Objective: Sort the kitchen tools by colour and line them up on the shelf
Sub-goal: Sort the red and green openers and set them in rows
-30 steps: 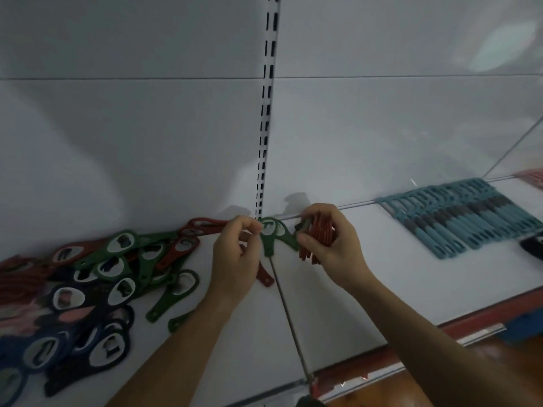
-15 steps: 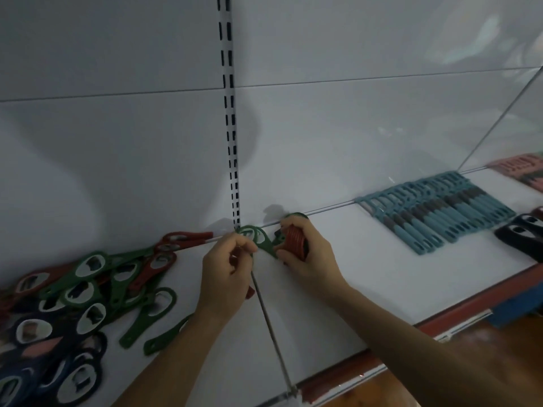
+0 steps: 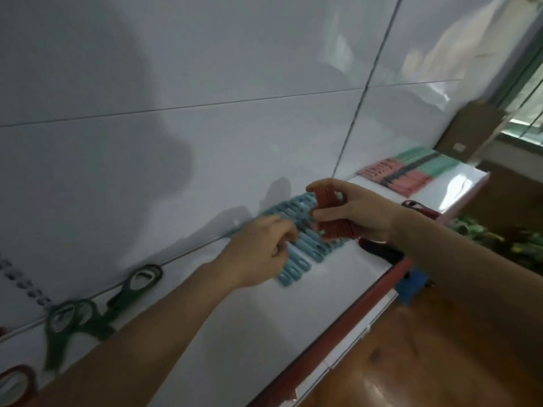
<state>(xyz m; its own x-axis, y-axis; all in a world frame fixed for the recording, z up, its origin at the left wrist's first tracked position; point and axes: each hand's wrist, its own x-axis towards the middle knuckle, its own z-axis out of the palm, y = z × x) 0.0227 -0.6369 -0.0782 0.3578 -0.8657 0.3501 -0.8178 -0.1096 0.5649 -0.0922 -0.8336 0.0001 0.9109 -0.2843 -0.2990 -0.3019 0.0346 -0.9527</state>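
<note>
The white shelf [image 3: 264, 333] carries several groups. Green openers [image 3: 97, 312] lie loose at the left by the back wall. A row of teal tools [image 3: 302, 254] lies in the middle, side by side, their long axes running from the wall toward the front edge. Pink tools [image 3: 393, 177] and mint tools [image 3: 429, 163] lie far right.

The right hand [image 3: 361, 212] holds a bundle of red tools [image 3: 332, 218] in a closed grip above the teal row. The bundle is ribbed and dull red. It stands steeply, with the top end toward the wall. The left hand [image 3: 258, 254] is over the teal row with curled fingers. It is blurred, so I cannot tell its grip.
</note>
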